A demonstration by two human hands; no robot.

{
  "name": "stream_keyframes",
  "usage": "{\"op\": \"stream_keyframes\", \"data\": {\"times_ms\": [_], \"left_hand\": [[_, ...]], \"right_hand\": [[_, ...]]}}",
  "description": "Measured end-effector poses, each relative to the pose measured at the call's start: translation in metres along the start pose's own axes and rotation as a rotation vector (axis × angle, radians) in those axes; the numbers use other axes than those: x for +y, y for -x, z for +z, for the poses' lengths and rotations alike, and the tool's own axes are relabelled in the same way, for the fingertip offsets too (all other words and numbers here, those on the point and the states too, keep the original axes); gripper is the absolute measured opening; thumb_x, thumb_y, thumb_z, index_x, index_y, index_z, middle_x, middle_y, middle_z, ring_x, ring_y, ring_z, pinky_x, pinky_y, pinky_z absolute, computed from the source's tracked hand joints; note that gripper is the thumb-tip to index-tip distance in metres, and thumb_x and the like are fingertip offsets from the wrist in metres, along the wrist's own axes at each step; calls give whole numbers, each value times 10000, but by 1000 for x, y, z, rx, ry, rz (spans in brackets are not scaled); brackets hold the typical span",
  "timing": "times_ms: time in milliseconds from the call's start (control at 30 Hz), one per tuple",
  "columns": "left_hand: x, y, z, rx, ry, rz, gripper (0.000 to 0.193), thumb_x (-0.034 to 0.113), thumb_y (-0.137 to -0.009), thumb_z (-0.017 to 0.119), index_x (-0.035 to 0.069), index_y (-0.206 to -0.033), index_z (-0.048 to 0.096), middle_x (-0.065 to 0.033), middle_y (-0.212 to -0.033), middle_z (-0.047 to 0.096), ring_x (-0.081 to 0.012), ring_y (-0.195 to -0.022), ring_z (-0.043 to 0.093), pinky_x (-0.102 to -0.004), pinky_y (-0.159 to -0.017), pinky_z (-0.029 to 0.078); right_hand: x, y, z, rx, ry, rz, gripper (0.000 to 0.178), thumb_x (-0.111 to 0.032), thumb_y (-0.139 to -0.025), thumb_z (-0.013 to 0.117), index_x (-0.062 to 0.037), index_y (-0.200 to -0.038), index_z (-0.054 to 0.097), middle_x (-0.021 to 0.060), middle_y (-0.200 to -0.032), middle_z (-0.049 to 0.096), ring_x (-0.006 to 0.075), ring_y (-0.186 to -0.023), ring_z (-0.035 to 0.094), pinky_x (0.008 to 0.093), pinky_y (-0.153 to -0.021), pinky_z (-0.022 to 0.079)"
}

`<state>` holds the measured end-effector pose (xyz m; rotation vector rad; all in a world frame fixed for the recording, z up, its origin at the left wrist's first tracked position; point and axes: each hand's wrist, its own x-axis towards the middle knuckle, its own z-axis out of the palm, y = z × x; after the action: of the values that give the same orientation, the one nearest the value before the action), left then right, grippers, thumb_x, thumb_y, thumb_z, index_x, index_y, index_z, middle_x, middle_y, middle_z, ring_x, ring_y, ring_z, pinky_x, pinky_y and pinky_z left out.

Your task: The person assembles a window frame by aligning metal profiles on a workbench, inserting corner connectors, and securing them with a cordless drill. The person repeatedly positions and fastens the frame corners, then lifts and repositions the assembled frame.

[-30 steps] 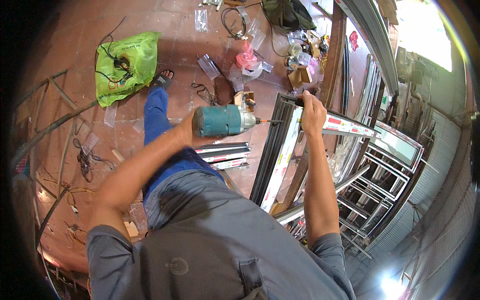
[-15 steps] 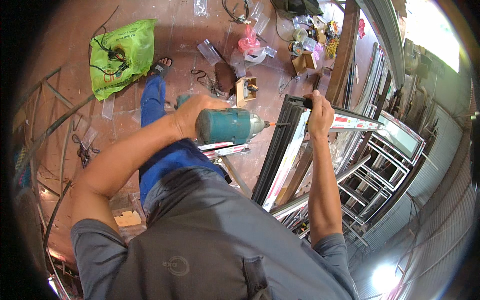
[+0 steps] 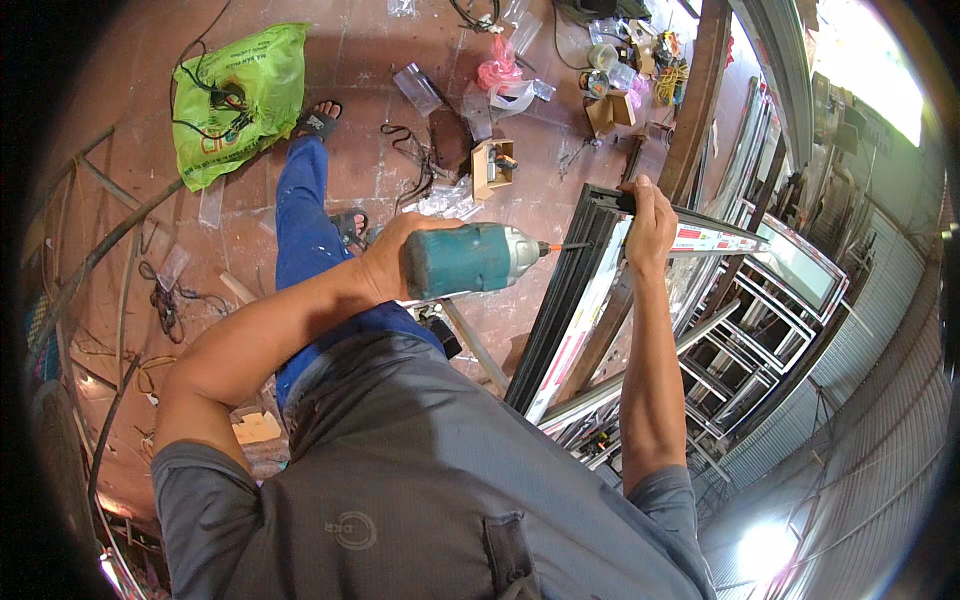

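Note:
A teal power drill (image 3: 458,264) lies level in front of my body, with my left hand (image 3: 388,258) closed round it from behind. Its grip is mostly hidden under the hand and body. The thin bit (image 3: 570,246) points right and its tip meets the dark grooved side of a metal window frame (image 3: 548,320) near the upper corner; I cannot tell how deep it sits. My right hand (image 3: 650,225) grips that same corner from the other side, thumb up top and fingers wrapped over the edge. Printed protective film covers the frame's pale face.
Another finished-looking frame (image 3: 800,262) with several metal bars leans at the right. A brown beam (image 3: 700,100) stands behind the corner. On the floor lie a small open carton (image 3: 492,170), a green plastic bag (image 3: 240,110), cables and plastic scraps. Curved metal bars (image 3: 90,265) rise at the left.
My left hand and the drill have shifted slightly right and down in the picture, the bit still at the frame. The frame corner and right hand appear slightly further right. A second sandalled foot now shows.

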<state>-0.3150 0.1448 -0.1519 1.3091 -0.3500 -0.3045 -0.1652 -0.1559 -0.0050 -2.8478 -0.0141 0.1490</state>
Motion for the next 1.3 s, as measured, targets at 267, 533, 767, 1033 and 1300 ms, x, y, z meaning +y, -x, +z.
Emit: {"op": "stream_keyframes", "data": {"times_ms": [267,533,767,1033,1300], "left_hand": [[6,14,19,70,-8,-31,518,124,-682,887,20,-1161,719,-164,-949,750,-286,-864,749,-353,-829,574],[-44,64,3,266,-473,-64,443,402,-893,831,128,-1227,734,-98,-1159,768,-311,-1062,736,-428,-944,576],[-34,118,-115,485,-816,-348,426,413,-918,807,84,-1182,749,-134,-1081,789,-349,-995,750,-468,-875,573],[-39,216,-175,714,-787,-836,562,422,-770,918,25,-1133,753,-215,-1043,783,-396,-991,756,-465,-849,568],[-61,265,-189,674,-538,-1244,510,410,-779,924,46,-1096,761,-135,-860,772,-275,-756,744,-413,-709,565]], "right_hand": [[10,1,-3,-52,-25,46,445,-326,-1100,505,3,-960,770,202,-957,747,370,-906,683,425,-852,501],[0,38,-17,15,15,-414,314,-247,-913,759,-4,-1106,706,191,-1174,699,404,-1136,635,505,-1066,440],[-40,51,-19,-38,1,-276,282,-199,-890,782,-69,-1131,715,129,-1178,711,350,-1161,642,571,-1200,346],[-49,50,-7,66,8,-333,163,-90,-905,725,-85,-1068,719,86,-1090,724,325,-1082,661,618,-1189,341],[-63,45,0,134,-59,-143,143,-84,-912,734,-86,-1036,662,100,-1050,697,352,-1034,644,602,-1017,434]]}}
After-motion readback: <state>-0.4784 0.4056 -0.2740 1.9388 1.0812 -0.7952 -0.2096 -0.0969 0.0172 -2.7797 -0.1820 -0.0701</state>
